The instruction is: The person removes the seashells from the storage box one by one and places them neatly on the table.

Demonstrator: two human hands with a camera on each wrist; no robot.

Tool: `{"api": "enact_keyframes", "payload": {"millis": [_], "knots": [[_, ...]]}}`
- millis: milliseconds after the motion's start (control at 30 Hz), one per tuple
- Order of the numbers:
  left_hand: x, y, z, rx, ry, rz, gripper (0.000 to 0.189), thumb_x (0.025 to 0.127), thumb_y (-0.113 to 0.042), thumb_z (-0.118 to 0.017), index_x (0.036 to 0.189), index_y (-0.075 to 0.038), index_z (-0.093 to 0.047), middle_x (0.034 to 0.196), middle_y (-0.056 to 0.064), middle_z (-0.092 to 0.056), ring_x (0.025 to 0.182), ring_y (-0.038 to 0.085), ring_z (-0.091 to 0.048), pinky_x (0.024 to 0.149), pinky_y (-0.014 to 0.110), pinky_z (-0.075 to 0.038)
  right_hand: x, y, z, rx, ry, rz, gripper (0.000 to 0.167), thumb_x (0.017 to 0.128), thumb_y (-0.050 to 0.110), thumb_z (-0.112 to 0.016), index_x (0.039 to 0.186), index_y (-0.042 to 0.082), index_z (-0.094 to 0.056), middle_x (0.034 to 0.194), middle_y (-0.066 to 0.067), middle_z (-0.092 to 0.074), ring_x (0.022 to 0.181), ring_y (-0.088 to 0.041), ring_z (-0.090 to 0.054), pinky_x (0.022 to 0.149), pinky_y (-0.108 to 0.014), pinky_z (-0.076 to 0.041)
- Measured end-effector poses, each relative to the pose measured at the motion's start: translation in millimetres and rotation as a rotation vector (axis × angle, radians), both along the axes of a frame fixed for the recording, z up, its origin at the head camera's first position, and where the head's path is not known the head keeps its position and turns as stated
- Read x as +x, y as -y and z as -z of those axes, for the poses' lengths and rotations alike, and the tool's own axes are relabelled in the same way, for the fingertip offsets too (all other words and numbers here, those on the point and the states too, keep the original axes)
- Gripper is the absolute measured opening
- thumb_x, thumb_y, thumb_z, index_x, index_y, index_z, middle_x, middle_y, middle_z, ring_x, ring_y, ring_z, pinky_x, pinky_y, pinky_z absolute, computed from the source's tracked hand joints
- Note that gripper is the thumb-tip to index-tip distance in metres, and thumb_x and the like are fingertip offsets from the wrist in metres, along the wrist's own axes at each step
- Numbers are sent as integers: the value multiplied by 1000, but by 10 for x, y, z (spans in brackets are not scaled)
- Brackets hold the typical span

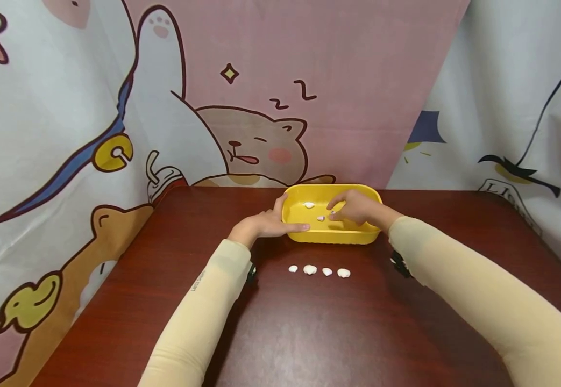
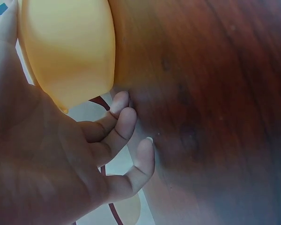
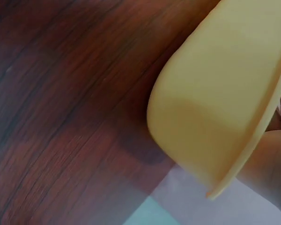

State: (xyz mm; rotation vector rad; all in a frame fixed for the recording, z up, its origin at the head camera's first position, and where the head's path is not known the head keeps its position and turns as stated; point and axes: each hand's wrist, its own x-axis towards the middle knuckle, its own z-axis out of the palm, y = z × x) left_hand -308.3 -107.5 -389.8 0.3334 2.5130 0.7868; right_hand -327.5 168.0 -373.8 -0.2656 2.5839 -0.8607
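A yellow plastic tray [image 1: 353, 237] stands on the table with a few small white seashells inside. My left hand [image 1: 269, 223] holds its left end, the thumb lying along the front rim. In the left wrist view the other fingers [image 2: 122, 126] are bent loosely below the tray's outer wall. My right hand [image 1: 355, 208] reaches down inside the tray. Its thumb and forefinger are spread apart around a small shell [image 1: 332, 212]. Beside them lies another shell [image 1: 321, 218], and a larger white shell [image 1: 309, 205] is farther back. The right fingertips are hidden in the right wrist view.
In front of the tray, several white shells [image 1: 310, 270] lie in a row on the dark red-brown wooden table [image 1: 299, 333]. A cartoon-printed curtain [image 1: 357, 80] hangs along the table's back edge and at both sides.
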Motion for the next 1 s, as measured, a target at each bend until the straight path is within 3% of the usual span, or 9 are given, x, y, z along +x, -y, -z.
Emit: {"api": "enact_keyframes", "payload": {"millis": [167,367,567,700,1000], "knots": [[-4,12,-5,-10,1,-2,131,82,-86,-66,169,-34,16,176,24,-20,161,44,-28,129,62,-27,-68,108,49,6,-12,1,43,97,27,-78,135,8,-71,71,-2,-57,46,-9,-29,48,-25,-37],[-13,4,19,-20,3,2,130,83,-86,-65,169,-34,17,176,23,-21,160,44,-30,129,62,-28,-76,206,155,8,-37,15,38,96,25,-80,126,4,-75,85,-5,-63,56,-14,-40,54,-26,-43],[1,3,26,0,-21,13,132,81,-86,-66,170,-32,15,172,24,-28,156,44,-37,128,61,-31,-14,270,220,26,-132,-12,28,97,20,-77,118,1,-77,89,-10,-67,80,-21,-55,74,-30,-46],[0,5,33,-4,-23,15,131,81,-86,-66,170,-33,15,172,24,-29,156,43,-38,128,59,-32,-8,296,248,31,-170,-8,24,96,17,-77,113,0,-79,103,-15,-75,96,-27,-59,88,-34,-46],[-5,7,17,6,-15,9,132,81,-86,-66,169,-33,16,174,24,-24,159,44,-32,129,61,-29,-47,297,247,41,-180,0,20,94,16,-79,107,0,-78,83,-7,-68,81,-22,-56,71,-27,-44]]}}
